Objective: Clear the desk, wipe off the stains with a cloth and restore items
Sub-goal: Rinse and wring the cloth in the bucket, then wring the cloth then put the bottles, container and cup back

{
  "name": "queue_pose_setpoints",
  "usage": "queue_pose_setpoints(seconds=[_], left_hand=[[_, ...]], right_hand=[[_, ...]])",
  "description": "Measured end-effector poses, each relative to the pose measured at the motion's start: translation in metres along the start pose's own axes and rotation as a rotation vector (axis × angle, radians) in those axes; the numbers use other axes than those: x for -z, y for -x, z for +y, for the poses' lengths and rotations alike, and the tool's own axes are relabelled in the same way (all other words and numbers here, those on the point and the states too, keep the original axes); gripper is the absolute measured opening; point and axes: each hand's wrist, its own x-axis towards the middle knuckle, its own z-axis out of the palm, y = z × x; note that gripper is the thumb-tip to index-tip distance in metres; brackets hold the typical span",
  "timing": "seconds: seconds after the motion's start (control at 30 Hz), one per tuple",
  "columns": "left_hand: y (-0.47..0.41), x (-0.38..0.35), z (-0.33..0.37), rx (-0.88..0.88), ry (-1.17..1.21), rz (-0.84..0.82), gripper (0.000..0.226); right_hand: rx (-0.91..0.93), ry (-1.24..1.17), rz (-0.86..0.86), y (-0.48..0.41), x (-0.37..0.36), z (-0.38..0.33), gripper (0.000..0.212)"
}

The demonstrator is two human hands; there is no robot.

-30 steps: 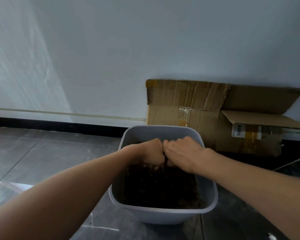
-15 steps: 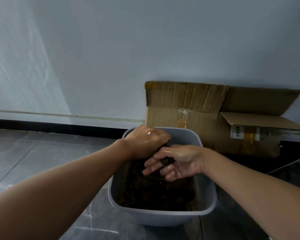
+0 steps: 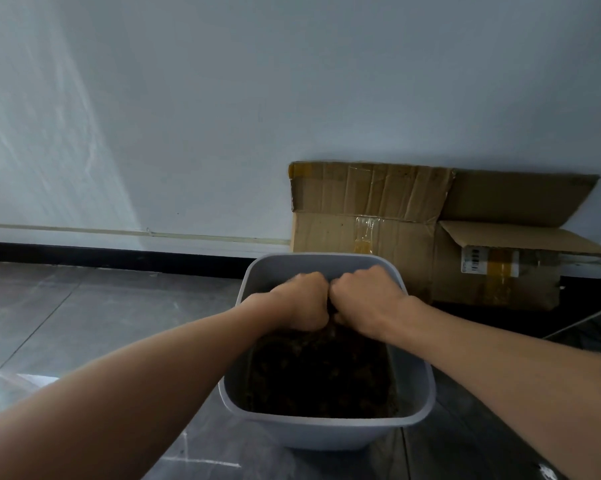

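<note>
Hands [image 3: 302, 299] [image 3: 368, 299] fist-to-fist round cloth [image 3: 333, 311] over bin [image 3: 326, 434]

Fingers of left hand [image 3: 302, 299] and right hand [image 3: 368, 301] curl out of sight round a dark wad [image 3: 333, 308], just a sliver between the fists, bin [image 3: 326, 434] contents too dark to identify, box label [image 3: 474, 259] unreadably small, forearms [image 3: 119, 393] cut by frame edges.
</note>
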Motion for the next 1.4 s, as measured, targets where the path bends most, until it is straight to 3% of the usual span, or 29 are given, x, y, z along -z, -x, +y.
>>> queue_pose_setpoints(seconds=[0.17, 0.27, 0.4, 0.47, 0.57, 0.7, 0.8, 0.87, 0.93, 1.07, 1.17, 1.27, 1.4], left_hand=[[0.001, -0.003, 0.006, 0.215, 0.353, -0.151, 0.018], [0.002, 0.004, 0.003, 0.336, 0.589, -0.328, 0.024], [-0.002, 0.038, -0.006, 0.352, 0.738, -0.531, 0.026], [-0.007, 0.06, -0.002, 0.372, 0.763, -0.489, 0.024], [-0.001, 0.115, 0.012, 0.446, 0.998, -0.346, 0.016], [0.021, 0.222, 0.05, 0.417, 1.274, -0.13, 0.006], [0.038, 0.315, 0.103, 0.412, 1.34, 0.037, 0.013], [0.061, 0.386, 0.147, 0.36, 1.392, 0.053, 0.005], [0.086, 0.459, 0.196, 0.266, 1.446, 0.006, 0.003], [0.141, 0.577, 0.297, 0.09, 1.457, -0.158, 0.007], [0.194, 0.638, 0.374, -0.088, 1.281, -0.241, 0.008], [0.25, 0.667, 0.46, -0.239, 1.145, -0.238, 0.013], [0.33, 0.665, 0.588, -0.392, 1.209, -0.285, 0.013]], right_hand=[[0.124, 0.247, 0.23, -0.008, -0.012, 0.011, 0.005], [0.132, 0.242, 0.349, -0.015, -0.014, 0.021, 0.028], [0.025, 0.119, 0.352, -0.026, -0.005, 0.015, 0.016], [-0.202, -0.076, 0.274, -0.033, 0.015, 0.008, 0.007], [-0.53, -0.513, 0.142, -0.04, 0.075, 0.014, 0.018], [-0.58, -0.887, 0.103, -0.033, 0.189, 0.053, 0.02], [-0.655, -1.283, 0.065, -0.004, 0.302, 0.093, 0.036], [-0.767, -1.561, 0.178, 0.022, 0.382, 0.12, 0.021], [-0.906, -1.685, 0.317, 0.051, 0.462, 0.148, 0.007], [-1.162, -1.655, 0.521, 0.129, 0.6, 0.2, 0.027], [-1.248, -1.59, 0.702, 0.209, 0.691, 0.221, 0.019], [-1.326, -1.635, 0.92, 0.305, 0.763, 0.219, 0.03], [-1.334, -1.648, 1.124, 0.452, 0.826, 0.188, 0.054]])
